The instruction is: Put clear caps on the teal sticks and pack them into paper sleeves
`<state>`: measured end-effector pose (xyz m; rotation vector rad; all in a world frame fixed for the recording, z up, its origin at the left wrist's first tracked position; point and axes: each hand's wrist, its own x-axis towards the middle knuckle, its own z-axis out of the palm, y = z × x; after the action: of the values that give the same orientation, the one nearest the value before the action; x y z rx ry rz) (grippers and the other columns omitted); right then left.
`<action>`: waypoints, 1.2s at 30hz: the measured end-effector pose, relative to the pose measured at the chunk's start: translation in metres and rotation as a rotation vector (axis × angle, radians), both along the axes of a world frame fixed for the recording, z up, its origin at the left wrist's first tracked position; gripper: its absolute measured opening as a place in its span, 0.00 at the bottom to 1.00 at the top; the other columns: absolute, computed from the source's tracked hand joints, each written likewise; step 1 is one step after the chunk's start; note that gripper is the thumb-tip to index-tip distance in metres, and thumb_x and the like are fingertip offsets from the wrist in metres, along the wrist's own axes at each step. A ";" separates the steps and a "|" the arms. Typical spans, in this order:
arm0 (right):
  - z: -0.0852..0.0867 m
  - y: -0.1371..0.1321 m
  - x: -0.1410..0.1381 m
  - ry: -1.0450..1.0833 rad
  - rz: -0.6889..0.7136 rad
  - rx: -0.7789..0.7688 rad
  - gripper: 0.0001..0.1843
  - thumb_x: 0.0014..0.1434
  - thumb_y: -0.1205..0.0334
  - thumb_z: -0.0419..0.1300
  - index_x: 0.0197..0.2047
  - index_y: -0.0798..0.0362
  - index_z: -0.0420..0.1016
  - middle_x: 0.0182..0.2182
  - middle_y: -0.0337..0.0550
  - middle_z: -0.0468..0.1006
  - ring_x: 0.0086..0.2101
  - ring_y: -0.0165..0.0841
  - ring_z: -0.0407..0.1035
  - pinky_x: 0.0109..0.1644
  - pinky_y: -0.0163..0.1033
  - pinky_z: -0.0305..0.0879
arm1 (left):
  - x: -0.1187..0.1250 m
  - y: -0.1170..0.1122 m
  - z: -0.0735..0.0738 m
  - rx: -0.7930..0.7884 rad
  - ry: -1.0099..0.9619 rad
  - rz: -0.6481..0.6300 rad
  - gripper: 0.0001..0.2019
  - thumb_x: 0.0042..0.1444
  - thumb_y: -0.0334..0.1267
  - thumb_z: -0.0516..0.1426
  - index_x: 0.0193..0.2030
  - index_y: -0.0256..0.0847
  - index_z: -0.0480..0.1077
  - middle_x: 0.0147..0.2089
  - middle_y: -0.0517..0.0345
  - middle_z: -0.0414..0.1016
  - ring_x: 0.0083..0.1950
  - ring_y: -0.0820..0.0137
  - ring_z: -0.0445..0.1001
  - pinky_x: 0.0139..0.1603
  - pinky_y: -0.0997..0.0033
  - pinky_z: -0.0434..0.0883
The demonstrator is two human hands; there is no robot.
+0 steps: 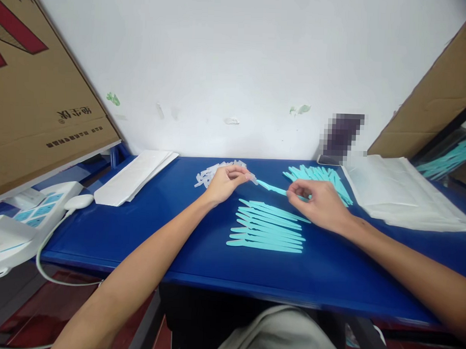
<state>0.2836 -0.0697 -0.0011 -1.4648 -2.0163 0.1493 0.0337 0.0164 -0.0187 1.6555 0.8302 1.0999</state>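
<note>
Pinched in my right hand (316,200) is the handle of a turquoise eyebrow razor (275,189), its blade end pointing left. Between the thumb and fingers of my left hand (228,182) is a small translucent blade cap (252,179), right at the razor's tip; I cannot tell how far the tip is inside it. Behind my left hand lies a heap of similar caps (206,174), partly hidden by it. Below both hands, a row of turquoise razors (271,227) lies side by side. A loose pile of razors (334,180) sits behind my right hand.
White paper sleeves (135,176) lie at the table's back left, clear plastic bags (389,192) at the right. A white power strip (44,213) with a cable stands at the left edge. Cardboard (44,96) leans at the left. A clear jar (455,149) holds more razors.
</note>
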 end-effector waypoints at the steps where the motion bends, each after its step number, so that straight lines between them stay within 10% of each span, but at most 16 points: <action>1: 0.000 0.000 0.000 -0.010 0.007 0.009 0.11 0.58 0.56 0.55 0.27 0.49 0.71 0.19 0.37 0.72 0.23 0.31 0.64 0.31 0.37 0.60 | 0.000 0.000 -0.001 -0.022 -0.016 -0.009 0.16 0.51 0.47 0.68 0.38 0.37 0.75 0.40 0.50 0.83 0.45 0.62 0.81 0.56 0.58 0.71; 9: -0.001 -0.002 -0.003 0.039 0.101 0.070 0.11 0.62 0.57 0.53 0.31 0.50 0.71 0.24 0.40 0.74 0.25 0.31 0.65 0.31 0.37 0.60 | 0.004 -0.008 0.001 -0.063 0.039 -0.089 0.18 0.52 0.49 0.68 0.40 0.36 0.78 0.41 0.47 0.84 0.45 0.60 0.81 0.54 0.58 0.72; 17: -0.016 0.009 0.002 -0.123 0.149 -0.045 0.13 0.67 0.56 0.52 0.35 0.51 0.75 0.37 0.45 0.78 0.36 0.35 0.72 0.41 0.40 0.64 | -0.013 0.001 0.001 0.685 0.852 0.046 0.15 0.69 0.41 0.52 0.53 0.41 0.79 0.56 0.48 0.77 0.60 0.54 0.70 0.63 0.49 0.64; 22: -0.018 0.010 0.001 -0.188 0.059 -0.071 0.14 0.64 0.52 0.56 0.40 0.49 0.80 0.39 0.45 0.80 0.37 0.37 0.73 0.37 0.40 0.63 | -0.023 0.006 -0.006 0.726 1.162 0.195 0.20 0.70 0.40 0.50 0.65 0.44 0.70 0.67 0.42 0.65 0.65 0.47 0.61 0.60 0.41 0.64; 26: -0.010 0.003 -0.001 -0.108 -0.068 -0.025 0.13 0.56 0.49 0.63 0.37 0.48 0.81 0.34 0.42 0.81 0.30 0.35 0.71 0.32 0.39 0.60 | -0.025 0.009 -0.009 0.706 1.214 0.209 0.19 0.70 0.41 0.49 0.63 0.43 0.71 0.67 0.42 0.65 0.66 0.47 0.60 0.60 0.42 0.63; 36: -0.005 0.007 0.009 -0.320 0.108 -0.091 0.17 0.65 0.52 0.54 0.42 0.51 0.81 0.33 0.44 0.78 0.32 0.37 0.71 0.36 0.41 0.58 | -0.025 0.011 -0.004 0.742 1.145 0.120 0.16 0.68 0.34 0.50 0.55 0.42 0.76 0.55 0.47 0.77 0.59 0.54 0.69 0.60 0.47 0.61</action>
<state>0.2925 -0.0624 -0.0061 -1.5137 -2.3748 0.0539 0.0089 0.0272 -0.0222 2.9771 1.3059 0.4370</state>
